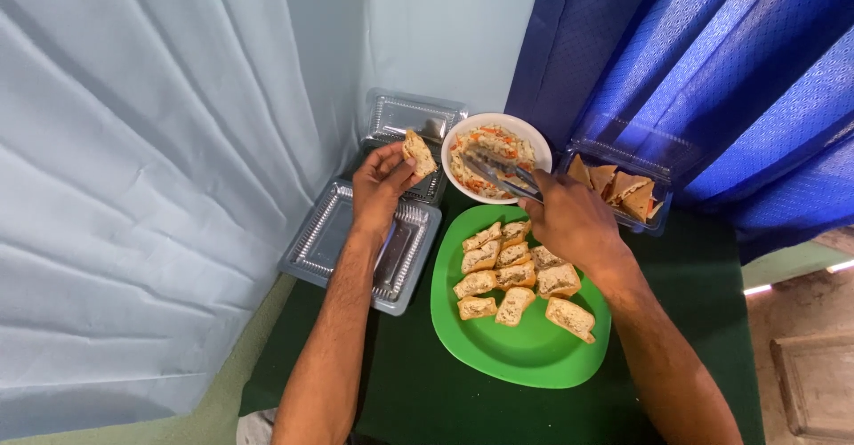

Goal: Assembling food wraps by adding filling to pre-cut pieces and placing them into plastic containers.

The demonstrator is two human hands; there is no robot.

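My left hand (381, 182) holds a small piece of bread (418, 153) up over the clear trays. My right hand (569, 218) grips a metal utensil (500, 174) whose tip reaches into a white bowl (455, 141) of chopped filling with orange bits. Just below the bowl, a green plate (516, 347) carries several filled bread pieces (516, 276) in rows.
A clear plastic container (663, 156) with triangular bread pieces sits to the right of the bowl. Clear plastic trays (325, 231) lie at the left and behind. Everything rests on a dark green cloth (418, 392). Pale blue and deep blue curtains hang close behind.
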